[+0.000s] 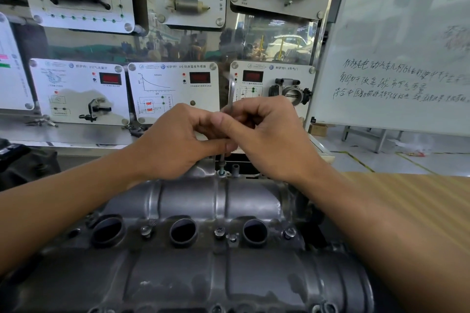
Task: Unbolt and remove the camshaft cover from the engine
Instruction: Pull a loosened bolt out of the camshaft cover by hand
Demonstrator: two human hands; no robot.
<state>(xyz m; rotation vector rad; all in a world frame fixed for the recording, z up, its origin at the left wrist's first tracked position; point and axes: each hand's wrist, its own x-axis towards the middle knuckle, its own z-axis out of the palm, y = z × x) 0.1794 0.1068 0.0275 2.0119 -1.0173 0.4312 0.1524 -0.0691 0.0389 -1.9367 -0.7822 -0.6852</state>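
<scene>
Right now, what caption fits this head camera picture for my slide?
Left hand and right hand grip a metal key standing in a bolt at the far edge of the camshaft cover.

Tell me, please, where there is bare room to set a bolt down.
The wooden tabletop right of the cover is bare. Crowded: the cover's middle row of holes and bolts, and its far edge, where the left hand and right hand grip the hex key.

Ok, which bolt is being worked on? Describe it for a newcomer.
Find the grey camshaft cover across the bottom, then its far edge under the left hand and right hand. The bolt there has a thin L-shaped key standing in it; the near bolts between the round holes stand bare.
</scene>
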